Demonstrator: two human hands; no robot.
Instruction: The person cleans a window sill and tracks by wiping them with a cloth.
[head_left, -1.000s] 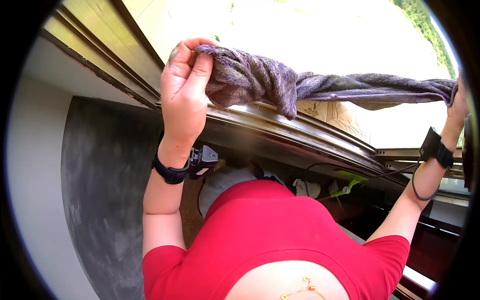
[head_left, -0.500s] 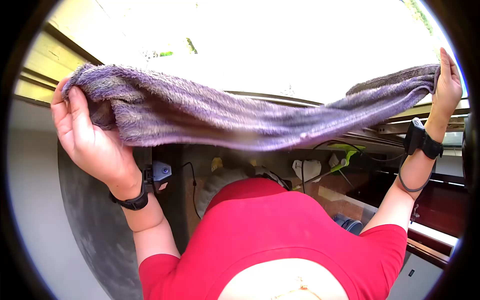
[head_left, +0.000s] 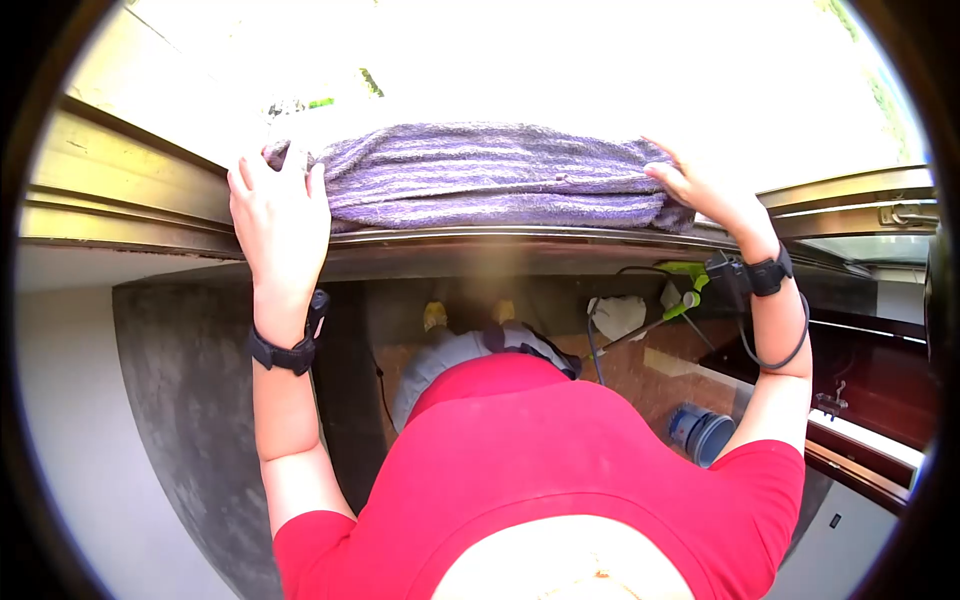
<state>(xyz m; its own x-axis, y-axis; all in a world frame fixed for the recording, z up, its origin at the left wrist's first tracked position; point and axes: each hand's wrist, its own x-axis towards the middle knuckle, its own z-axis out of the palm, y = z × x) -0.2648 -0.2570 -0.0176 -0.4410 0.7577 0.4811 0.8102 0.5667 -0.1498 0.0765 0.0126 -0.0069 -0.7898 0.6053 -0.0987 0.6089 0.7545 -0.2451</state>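
A purple-grey striped plush towel (head_left: 490, 178) lies bunched lengthwise along the window sill (head_left: 480, 236), beyond my body. At its left end is my left hand (head_left: 280, 210), back of the hand up, with a bit of towel showing between the fingers. My right hand (head_left: 700, 195) grips the opposite end, thumb on the near side and the other fingers partly hidden behind the cloth. Both wrists wear black straps with small devices.
Metal window frame runs along the left (head_left: 130, 205) and right (head_left: 850, 190), with bright glare beyond. Below the sill are a blue bucket (head_left: 700, 432), a green-headed tool with a pole (head_left: 690, 300), a white cloth-like item (head_left: 618, 316) and a dark red surface (head_left: 870, 380).
The towel, stretched wide in the air before, has come down onto the sill and is bunched shorter. Both hands have moved inward, the right one the farthest.
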